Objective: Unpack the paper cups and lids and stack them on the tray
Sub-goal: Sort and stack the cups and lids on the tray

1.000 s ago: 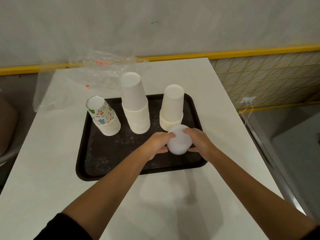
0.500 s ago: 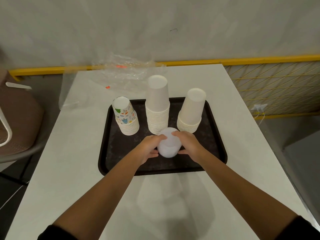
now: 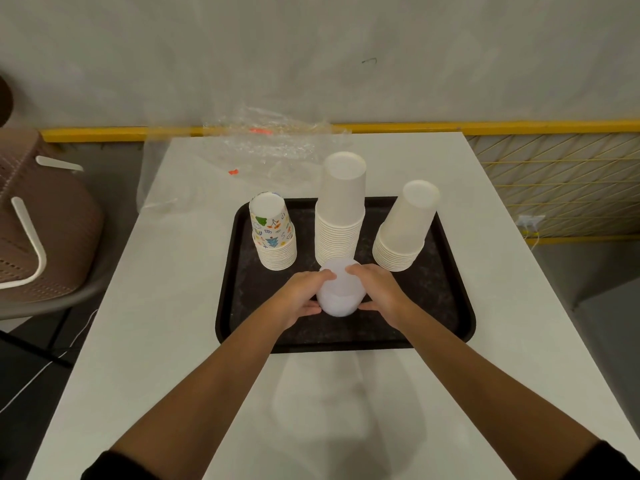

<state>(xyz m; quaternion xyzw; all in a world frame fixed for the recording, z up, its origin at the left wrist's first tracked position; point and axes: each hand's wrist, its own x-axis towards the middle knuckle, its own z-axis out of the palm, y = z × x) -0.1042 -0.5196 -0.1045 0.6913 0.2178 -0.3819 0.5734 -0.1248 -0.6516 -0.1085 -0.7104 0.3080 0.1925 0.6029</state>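
Note:
A black tray (image 3: 453,306) lies on the white table (image 3: 166,306). Three upside-down cup stacks stand along its far half: a patterned stack (image 3: 273,235) at the left, a tall white stack (image 3: 341,209) in the middle, a leaning white stack (image 3: 405,226) at the right. In front of the middle stack, a translucent white stack of lids (image 3: 341,292) rests on the tray. My left hand (image 3: 303,297) grips its left side and my right hand (image 3: 379,294) its right side.
Crumpled clear plastic wrapping (image 3: 263,150) lies at the table's far edge, against the wall. A brown perforated chair (image 3: 38,230) stands to the left of the table. A yellow wire fence (image 3: 561,181) runs along the right.
The view has swung so the tray sits centred. Both hands with the lid stack have shifted left across the tray, from in front of the right stack to in front of the middle one.

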